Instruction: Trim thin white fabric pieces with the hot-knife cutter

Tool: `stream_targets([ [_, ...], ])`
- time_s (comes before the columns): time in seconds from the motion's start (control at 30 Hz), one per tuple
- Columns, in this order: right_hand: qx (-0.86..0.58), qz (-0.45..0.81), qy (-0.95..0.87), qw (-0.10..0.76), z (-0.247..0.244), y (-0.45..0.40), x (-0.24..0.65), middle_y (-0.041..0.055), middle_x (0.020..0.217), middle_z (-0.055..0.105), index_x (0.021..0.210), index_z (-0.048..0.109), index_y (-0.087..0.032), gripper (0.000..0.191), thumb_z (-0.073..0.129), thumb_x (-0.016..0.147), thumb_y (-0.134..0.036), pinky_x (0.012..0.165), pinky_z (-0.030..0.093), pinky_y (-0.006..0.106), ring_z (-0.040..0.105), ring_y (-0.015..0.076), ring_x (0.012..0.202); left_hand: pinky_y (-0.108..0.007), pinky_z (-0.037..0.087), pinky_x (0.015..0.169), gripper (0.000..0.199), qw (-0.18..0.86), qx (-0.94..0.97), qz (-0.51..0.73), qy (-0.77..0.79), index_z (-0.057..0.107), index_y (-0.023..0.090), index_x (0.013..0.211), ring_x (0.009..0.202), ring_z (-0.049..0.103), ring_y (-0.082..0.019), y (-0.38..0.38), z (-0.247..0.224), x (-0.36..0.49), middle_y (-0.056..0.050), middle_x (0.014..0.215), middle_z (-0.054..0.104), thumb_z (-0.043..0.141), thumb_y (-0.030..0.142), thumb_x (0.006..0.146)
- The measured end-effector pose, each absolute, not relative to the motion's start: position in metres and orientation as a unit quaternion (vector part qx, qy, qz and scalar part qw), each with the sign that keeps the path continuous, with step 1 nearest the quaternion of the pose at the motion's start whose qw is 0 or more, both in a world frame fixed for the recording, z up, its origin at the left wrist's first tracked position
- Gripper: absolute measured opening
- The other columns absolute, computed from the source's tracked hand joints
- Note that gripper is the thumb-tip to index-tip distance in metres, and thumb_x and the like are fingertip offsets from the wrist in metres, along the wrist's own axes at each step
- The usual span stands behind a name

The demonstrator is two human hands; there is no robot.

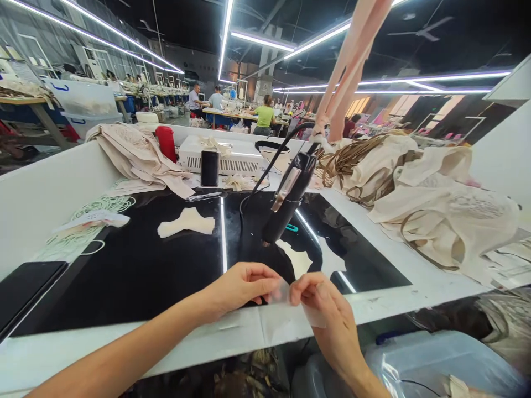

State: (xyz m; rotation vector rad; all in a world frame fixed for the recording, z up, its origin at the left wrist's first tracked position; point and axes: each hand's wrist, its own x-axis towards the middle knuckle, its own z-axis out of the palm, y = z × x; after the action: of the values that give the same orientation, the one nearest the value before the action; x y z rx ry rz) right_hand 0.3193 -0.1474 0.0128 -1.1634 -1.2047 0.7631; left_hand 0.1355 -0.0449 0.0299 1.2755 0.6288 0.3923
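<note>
Translucent film [284,291] spans the small gap between the two hands, at the centre of the dial, above the near edge of the black mat [136,276]. The left hand [238,288] comes in from 8 o'clock, thumb and forefinger pinched narrow on the film; its outline is blurred there. The right hand [335,318] comes in from 5 o'clock, its fingers curled close and holding the film's other side, part of which lies across the palm.

The white table border [224,326] runs below the hands at 6 o'clock, and past it the edge drops away, with a clear bin [435,354] lower down at 4 o'clock. The widest stretch of dark mat surface lies from 9 to 11 o'clock, bounded by a dark flat device [27,296] at 9 and a cream piece [186,222] at 10.

Room is tighter ahead: a black hand tool [288,202] hangs at 12 o'clock, tip low over the mat, and a second cream piece [295,258] sits just beyond the right fingers at 1. Heaped garments [456,204] flank the mat's edge at 2 o'clock.
</note>
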Motion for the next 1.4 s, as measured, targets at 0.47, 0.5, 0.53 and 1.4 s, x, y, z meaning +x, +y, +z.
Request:
stream_targets([
  [0.47, -0.601, 0.454, -0.471, 0.459, -0.011, -0.138, 0.305, 0.0041, 0.076, 0.074, 0.096, 0.08, -0.023, 0.043, 0.073, 0.084, -0.064, 0.069, 0.059, 0.032, 0.069, 0.0203, 0.069, -0.023, 0.038, 0.057, 0.033, 0.668, 0.592, 0.222, 0.392, 0.074, 0.015, 0.091, 0.059, 0.049, -0.009, -0.039, 0.042, 0.07, 0.002, 0.072, 0.064, 0.078, 0.046, 0.081],
  [0.5, -0.598, 0.456, -0.473, 0.459, -0.014, -0.136, 0.303, 0.004, 0.075, 0.074, 0.094, 0.08, -0.023, 0.043, 0.073, 0.083, -0.064, 0.068, 0.059, 0.032, 0.069, 0.0204, 0.068, -0.023, 0.038, 0.056, 0.034, 0.663, 0.595, 0.223, 0.396, 0.072, 0.015, 0.091, 0.058, 0.05, -0.009, -0.038, 0.041, 0.067, 0.002, 0.073, 0.064, 0.078, 0.048, 0.081],
  [0.53, -0.595, 0.456, -0.476, 0.459, -0.016, -0.134, 0.3, 0.0036, 0.073, 0.073, 0.092, 0.079, -0.023, 0.042, 0.073, 0.083, -0.064, 0.066, 0.059, 0.032, 0.068, 0.0203, 0.066, -0.023, 0.038, 0.055, 0.035, 0.656, 0.6, 0.223, 0.4, 0.071, 0.016, 0.091, 0.057, 0.05, -0.009, -0.038, 0.04, 0.064, 0.002, 0.073, 0.064, 0.077, 0.049, 0.081],
  [1.4, -0.695, 0.084, -0.622, 0.353, 0.002, -0.136, 0.343, 0.003, 0.088, 0.075, 0.097, 0.073, -0.026, 0.019, 0.056, 0.1, -0.035, 0.065, 0.053, 0.03, 0.065, 0.0189, 0.069, -0.027, 0.046, 0.067, 0.042, 0.35, 0.743, 0.272, 0.501, 0.072, 0.024, 0.111, 0.072, 0.06, -0.019, 0.009, 0.002, 0.038, 0.0, 0.083, 0.068, 0.058, 0.059, 0.091],
])
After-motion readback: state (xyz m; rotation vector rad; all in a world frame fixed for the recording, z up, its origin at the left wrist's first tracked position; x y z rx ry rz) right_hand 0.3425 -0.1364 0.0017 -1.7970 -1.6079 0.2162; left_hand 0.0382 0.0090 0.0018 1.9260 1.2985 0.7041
